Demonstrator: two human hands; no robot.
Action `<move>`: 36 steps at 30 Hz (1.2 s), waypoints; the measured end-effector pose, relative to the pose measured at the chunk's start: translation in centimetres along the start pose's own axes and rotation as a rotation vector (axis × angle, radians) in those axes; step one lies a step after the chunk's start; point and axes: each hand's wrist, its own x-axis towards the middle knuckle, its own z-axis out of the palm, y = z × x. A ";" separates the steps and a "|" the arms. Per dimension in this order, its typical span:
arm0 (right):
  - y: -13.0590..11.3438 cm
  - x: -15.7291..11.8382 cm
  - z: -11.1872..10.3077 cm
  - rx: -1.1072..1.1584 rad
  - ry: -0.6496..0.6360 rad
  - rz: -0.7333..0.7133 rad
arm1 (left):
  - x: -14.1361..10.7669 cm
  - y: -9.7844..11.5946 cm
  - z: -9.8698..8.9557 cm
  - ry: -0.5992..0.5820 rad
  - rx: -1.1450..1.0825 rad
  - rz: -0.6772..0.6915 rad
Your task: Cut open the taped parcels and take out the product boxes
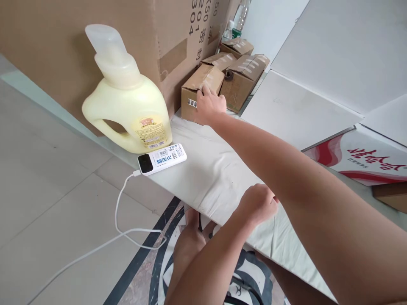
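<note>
My right hand reaches out to the nearest small cardboard box, its bent fingers gripping the upper edge and front corner. This box stands on a pale cloth-covered surface, against a large carton. Closer to me, my left hand is closed low over the cloth, under my right forearm. A small dark red bit shows at its fingers; what it holds is too hidden to name.
A yellow jug stands at the left beside a white power bank with a white cable. The large carton rises behind. More small boxes and plastic bottles are farther back. White panels border the right.
</note>
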 end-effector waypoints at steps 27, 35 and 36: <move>13.7 -49.2 -6.7 0.591 0.743 -0.126 | 5.1 -1.1 4.0 0.316 -0.275 0.349; 21.2 -51.7 -0.8 0.227 0.357 0.812 | 5.8 -0.6 5.3 0.331 -0.485 0.255; 21.7 -51.7 -0.3 0.205 0.276 0.821 | 5.8 -0.6 5.4 0.332 -0.481 0.257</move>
